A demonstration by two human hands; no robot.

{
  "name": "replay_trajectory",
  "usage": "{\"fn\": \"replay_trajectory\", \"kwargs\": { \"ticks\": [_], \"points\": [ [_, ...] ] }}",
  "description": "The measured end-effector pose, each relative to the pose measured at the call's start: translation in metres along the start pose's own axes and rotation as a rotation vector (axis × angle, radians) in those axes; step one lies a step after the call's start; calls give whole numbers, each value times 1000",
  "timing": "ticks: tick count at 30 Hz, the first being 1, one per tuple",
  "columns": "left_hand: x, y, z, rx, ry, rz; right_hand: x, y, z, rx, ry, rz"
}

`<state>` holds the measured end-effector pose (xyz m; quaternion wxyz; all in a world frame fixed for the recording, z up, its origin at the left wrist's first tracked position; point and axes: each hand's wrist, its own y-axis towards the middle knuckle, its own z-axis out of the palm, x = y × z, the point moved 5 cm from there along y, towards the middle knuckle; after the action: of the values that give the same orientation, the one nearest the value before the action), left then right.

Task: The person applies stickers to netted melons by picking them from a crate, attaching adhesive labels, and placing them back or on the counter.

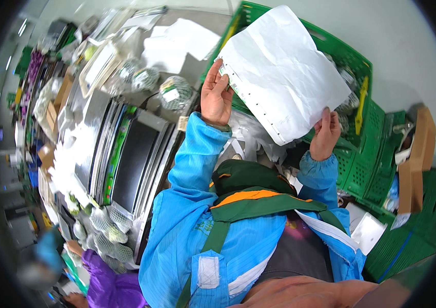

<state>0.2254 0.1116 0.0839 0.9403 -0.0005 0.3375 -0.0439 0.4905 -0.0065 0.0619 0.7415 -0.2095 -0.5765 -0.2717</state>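
A large white paper sheet (279, 73), creased and with a printed strip along its near edge, is spread between my two hands. My left hand (218, 92) pinches its left corner, thumb on top. At the near right edge, the fingers of my right hand (325, 133) grip the sheet. Behind and beneath the paper stands a green plastic crate (356, 57) with yellow handles. Plastic-wrapped items (348, 77) show inside it past the sheet's right edge; the paper hides the rest. Crumpled clear plastic bags (247, 129) lie below the sheet.
To my left is a metal wrapping machine (137, 154) with a dark plate. Net-wrapped produce (175, 92) and white papers (179, 42) lie beyond it. More netted produce (106, 227) sits near a co-worker's purple sleeve (112, 277). On the right are stacked green crates (372, 154) and a cardboard box (414, 165).
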Motion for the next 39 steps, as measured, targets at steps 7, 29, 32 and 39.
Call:
{"fn": "replay_trajectory", "kwargs": {
  "ticks": [7, 29, 32, 39],
  "points": [
    [-78, -11, -41, -91, 19, 187, 10, -5, 94, 269, -343, -229],
    [-154, -10, -13, -59, 745, 216, 24, 10, 250, 1623, 192, 970],
    [-158, -9, -2, -136, 957, 181, 38, 30, 246, 1654, 87, 799],
    [-177, -73, 93, 66, 1764, 1217, 131, 57, 230, 1187, -275, -1207]
  ]
}}
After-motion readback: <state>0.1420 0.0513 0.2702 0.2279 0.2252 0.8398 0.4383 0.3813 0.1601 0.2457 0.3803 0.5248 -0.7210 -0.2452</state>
